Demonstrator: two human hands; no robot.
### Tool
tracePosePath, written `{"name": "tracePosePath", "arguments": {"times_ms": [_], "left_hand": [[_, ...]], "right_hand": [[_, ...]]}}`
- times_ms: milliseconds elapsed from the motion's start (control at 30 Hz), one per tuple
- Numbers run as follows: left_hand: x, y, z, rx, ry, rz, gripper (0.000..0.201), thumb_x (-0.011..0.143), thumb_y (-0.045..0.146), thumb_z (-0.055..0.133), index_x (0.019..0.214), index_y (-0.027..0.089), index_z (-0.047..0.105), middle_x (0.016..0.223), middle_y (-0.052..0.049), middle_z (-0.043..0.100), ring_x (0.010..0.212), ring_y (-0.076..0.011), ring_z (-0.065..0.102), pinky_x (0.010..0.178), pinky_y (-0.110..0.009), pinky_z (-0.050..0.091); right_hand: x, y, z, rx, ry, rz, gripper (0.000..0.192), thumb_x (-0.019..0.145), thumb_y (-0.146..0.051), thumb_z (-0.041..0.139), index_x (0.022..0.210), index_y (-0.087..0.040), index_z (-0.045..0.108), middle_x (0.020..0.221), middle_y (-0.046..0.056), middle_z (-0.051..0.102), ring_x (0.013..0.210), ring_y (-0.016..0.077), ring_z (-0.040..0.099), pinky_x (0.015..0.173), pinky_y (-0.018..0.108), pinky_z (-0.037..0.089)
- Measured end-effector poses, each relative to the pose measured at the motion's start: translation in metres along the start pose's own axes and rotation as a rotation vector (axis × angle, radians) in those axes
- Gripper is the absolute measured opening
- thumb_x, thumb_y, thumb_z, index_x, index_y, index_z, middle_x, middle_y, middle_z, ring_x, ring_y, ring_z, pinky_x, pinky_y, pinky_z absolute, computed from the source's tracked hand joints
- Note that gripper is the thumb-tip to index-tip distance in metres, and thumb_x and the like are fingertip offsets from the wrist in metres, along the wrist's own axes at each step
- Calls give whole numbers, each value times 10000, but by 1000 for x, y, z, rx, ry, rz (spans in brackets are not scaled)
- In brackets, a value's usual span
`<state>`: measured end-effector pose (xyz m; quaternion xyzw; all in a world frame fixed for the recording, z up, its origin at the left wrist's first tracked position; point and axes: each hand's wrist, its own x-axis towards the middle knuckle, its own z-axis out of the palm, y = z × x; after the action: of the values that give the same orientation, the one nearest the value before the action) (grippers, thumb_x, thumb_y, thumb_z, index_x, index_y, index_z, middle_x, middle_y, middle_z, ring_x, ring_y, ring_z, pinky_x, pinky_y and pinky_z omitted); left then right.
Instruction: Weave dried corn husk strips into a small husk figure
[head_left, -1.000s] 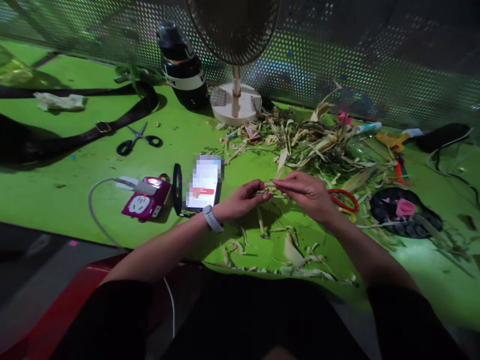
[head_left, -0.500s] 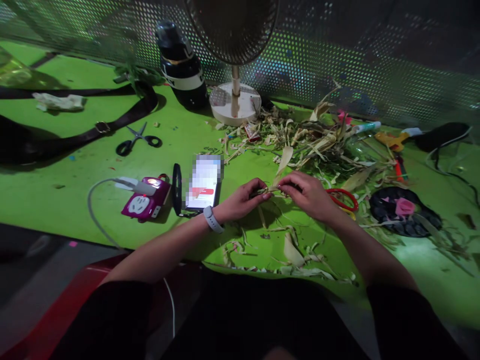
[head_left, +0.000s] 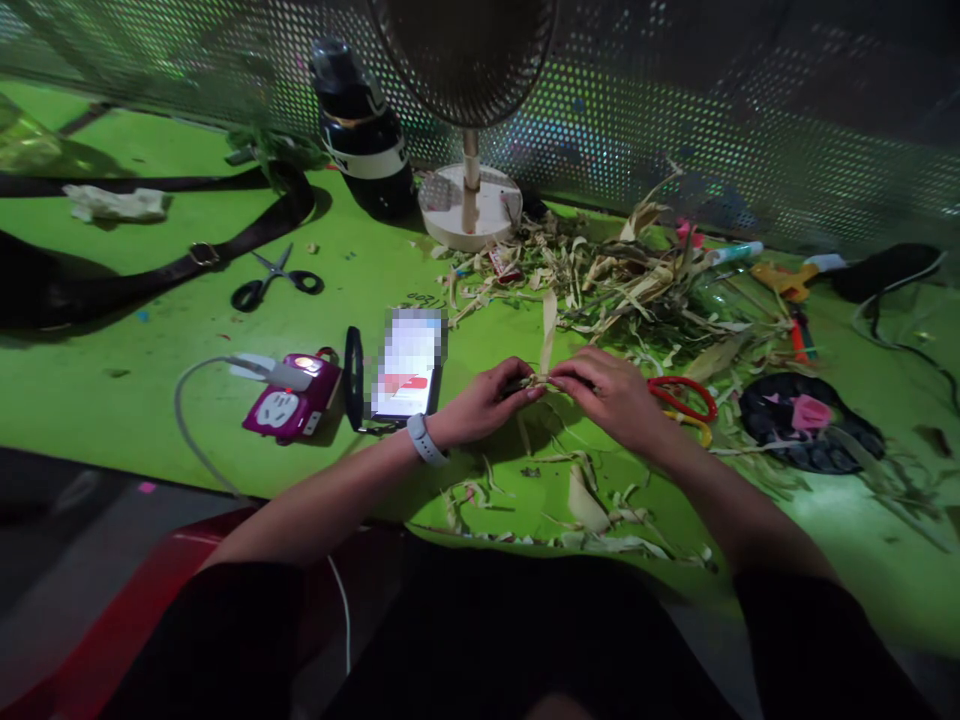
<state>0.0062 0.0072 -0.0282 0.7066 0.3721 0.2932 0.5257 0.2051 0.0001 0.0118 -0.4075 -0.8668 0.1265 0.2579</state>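
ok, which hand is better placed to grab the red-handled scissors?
Right, probably. The right hand sits directly beside the red-handled scissors; the left hand is on the far side, and both pinch the dried husk strip.

On the table [head_left: 112, 340], the left hand [head_left: 484, 400] and right hand [head_left: 615, 395] meet at centre, pinching a husk strip [head_left: 548, 335]. The phone [head_left: 407, 365] lies at nine o'clock, the fan base [head_left: 470, 205] at twelve, the husk pile [head_left: 637, 280] at one, and red scissors [head_left: 682, 398] at three.
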Motion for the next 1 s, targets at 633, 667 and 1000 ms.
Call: {"name": "tracePosePath", "arguments": {"times_ms": [633,667,1000], "left_hand": [[0,0,2,-140,-68,-51,281,837,421,553,905,153,508,814,-10,532,756,-124,492,721,-275,434],[0,0,2,-137,-77,-53,279,837,421,553,902,153,509,807,-7,526,749,-123,487,714,-274,431],[0,7,-1,-189,-120,-110,291,806,426,589,879,151,529,765,9,510,723,-114,468,691,-259,411]], "right_hand": [[1,4,2,104,-19,-39,129,893,-203,531,886,-177,657,812,64,655,761,167,600,686,294,469],[0,3,3,93,-1,-41,135,897,-201,523,889,-174,655,813,68,653,767,170,599,695,297,470],[-5,2,8,-24,13,-118,146,902,-186,493,936,-174,634,841,88,646,806,201,575,734,339,473]]}}
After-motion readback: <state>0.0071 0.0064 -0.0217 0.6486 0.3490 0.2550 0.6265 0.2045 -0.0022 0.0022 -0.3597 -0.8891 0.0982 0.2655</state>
